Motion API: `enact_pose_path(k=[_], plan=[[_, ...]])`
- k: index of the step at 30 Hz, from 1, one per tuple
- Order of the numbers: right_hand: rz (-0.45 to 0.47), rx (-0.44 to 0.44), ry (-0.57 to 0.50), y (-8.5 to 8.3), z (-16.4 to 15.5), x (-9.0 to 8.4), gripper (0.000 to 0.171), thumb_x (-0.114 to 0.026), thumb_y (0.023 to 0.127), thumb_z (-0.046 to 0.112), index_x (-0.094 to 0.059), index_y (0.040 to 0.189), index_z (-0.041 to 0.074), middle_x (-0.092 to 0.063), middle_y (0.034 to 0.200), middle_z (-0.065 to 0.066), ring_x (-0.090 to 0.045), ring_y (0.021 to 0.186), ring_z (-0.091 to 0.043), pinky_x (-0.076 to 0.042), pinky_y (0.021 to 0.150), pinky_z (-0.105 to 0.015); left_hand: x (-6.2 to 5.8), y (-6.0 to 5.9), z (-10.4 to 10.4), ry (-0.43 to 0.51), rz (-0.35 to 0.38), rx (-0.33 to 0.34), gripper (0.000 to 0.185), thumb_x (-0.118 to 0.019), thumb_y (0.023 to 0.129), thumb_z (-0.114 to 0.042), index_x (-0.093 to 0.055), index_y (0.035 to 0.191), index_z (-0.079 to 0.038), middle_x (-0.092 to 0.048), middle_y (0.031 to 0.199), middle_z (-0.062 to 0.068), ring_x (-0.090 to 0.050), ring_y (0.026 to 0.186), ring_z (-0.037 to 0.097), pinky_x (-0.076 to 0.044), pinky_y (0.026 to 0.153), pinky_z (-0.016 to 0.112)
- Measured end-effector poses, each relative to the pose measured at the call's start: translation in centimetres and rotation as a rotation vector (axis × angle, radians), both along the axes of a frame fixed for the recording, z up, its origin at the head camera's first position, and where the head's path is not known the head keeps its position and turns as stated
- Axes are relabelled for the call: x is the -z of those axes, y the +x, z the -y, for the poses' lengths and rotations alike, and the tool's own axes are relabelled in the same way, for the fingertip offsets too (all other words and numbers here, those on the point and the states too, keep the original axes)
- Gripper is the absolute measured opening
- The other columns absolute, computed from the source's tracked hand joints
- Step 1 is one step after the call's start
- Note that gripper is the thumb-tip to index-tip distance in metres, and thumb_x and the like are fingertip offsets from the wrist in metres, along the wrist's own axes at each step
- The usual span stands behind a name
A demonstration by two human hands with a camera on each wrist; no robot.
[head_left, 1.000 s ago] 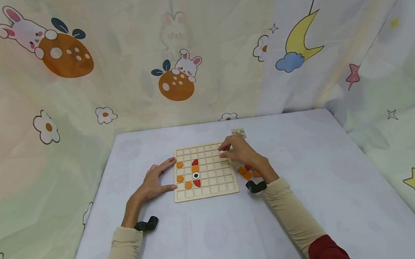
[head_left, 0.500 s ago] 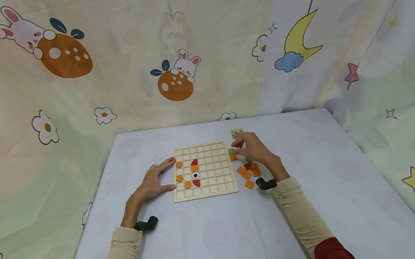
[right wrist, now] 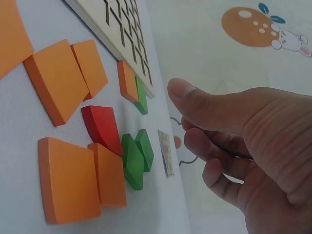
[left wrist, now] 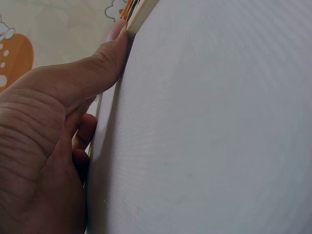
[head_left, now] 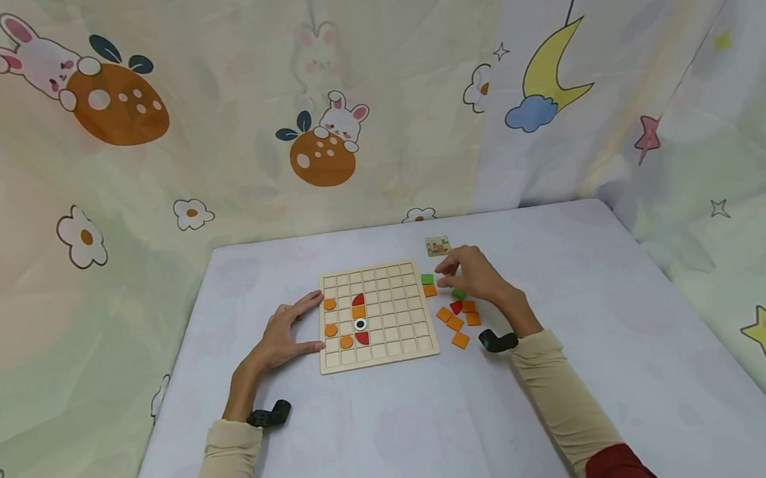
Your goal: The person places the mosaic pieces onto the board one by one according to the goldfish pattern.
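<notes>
A wooden grid board [head_left: 391, 340] lies on the table, with orange discs, an orange square, two red half-rounds and a black-and-white ring [head_left: 360, 323] set in its left columns. My left hand [head_left: 305, 324] rests flat on the table, its thumb [left wrist: 105, 58] and fingers touching the board's left edge [left wrist: 139, 14]. My right hand [head_left: 443, 273] hovers right of the board, fingers loosely curled and holding nothing [right wrist: 187, 114]. Below it lie loose tiles: a green one [head_left: 427, 279] and an orange one [head_left: 430, 290] beside the board, another green [right wrist: 131, 163], a red [right wrist: 102, 127], and several orange [head_left: 455, 323].
A small picture card [head_left: 437, 246] lies behind the loose tiles, near the table's far edge. A printed curtain hangs behind and on both sides of the lilac table [head_left: 561, 270]. Each wrist carries a black camera mount [head_left: 271, 413].
My right hand has drawn back from the board's top right corner to the right, over the loose tiles, uncovering the green and orange tiles beside the board. The left hand has stayed put.
</notes>
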State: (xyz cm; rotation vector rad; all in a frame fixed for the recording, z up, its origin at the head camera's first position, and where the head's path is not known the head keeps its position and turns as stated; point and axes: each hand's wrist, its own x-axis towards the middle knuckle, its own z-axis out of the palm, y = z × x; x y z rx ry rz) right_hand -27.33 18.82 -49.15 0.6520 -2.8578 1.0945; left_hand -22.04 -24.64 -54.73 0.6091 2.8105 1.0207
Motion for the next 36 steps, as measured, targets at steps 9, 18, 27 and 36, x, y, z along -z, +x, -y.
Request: enact_pose_path(k=[9, 18, 27, 36], plan=[[0.034, -0.003, 0.009, 0.1, 0.3, 1.1, 0.024, -0.084, 0.081, 0.012, -0.079, 0.103, 0.004, -0.076, 0.094, -0.007, -0.062, 0.080, -0.017, -0.051, 0.076, -0.034, 0.0, 0.2, 0.0, 0.005, -0.002, 0.001, 0.099, -0.088, 0.071, -0.050, -0.041, 0.155, -0.027, -0.032, 0.166, -0.008, -0.041, 0.106, 0.017, -0.031, 0.088, 0.038], [0.060, -0.001, -0.013, 0.6, 0.5, 1.9, 0.021, -0.082, 0.084, 0.011, -0.079, 0.104, 0.006, -0.072, 0.093, -0.003, -0.061, 0.084, -0.017, -0.051, 0.081, -0.036, 0.1, 0.1, -0.1, -0.004, -0.010, -0.006, 0.098, -0.087, 0.073, -0.050, -0.041, 0.155, -0.027, -0.033, 0.166, -0.007, -0.041, 0.106, 0.017, -0.030, 0.087, 0.038], [0.029, -0.022, -0.054, 0.8, 1.0, 2.3, 0.019, -0.082, 0.082, 0.008, -0.079, 0.101, 0.006, -0.073, 0.092, -0.004, -0.061, 0.083, -0.017, -0.051, 0.077, -0.033, -0.1, 0.2, -0.1, -0.009, -0.006, -0.012, 0.099, -0.088, 0.072, -0.051, -0.041, 0.155, -0.026, -0.033, 0.166, -0.005, -0.040, 0.106, 0.017, -0.030, 0.086, 0.038], [0.053, -0.042, -0.028, 0.6, 1.5, 2.5, 0.018, -0.082, 0.083, 0.011, -0.079, 0.101, 0.008, -0.073, 0.094, -0.004, -0.063, 0.081, -0.015, -0.052, 0.075, -0.032, 0.1, 0.0, -0.1, -0.010, -0.026, -0.002, 0.098, -0.087, 0.073, -0.051, -0.041, 0.155, -0.025, -0.033, 0.166, -0.004, -0.040, 0.107, 0.016, -0.030, 0.086, 0.038]])
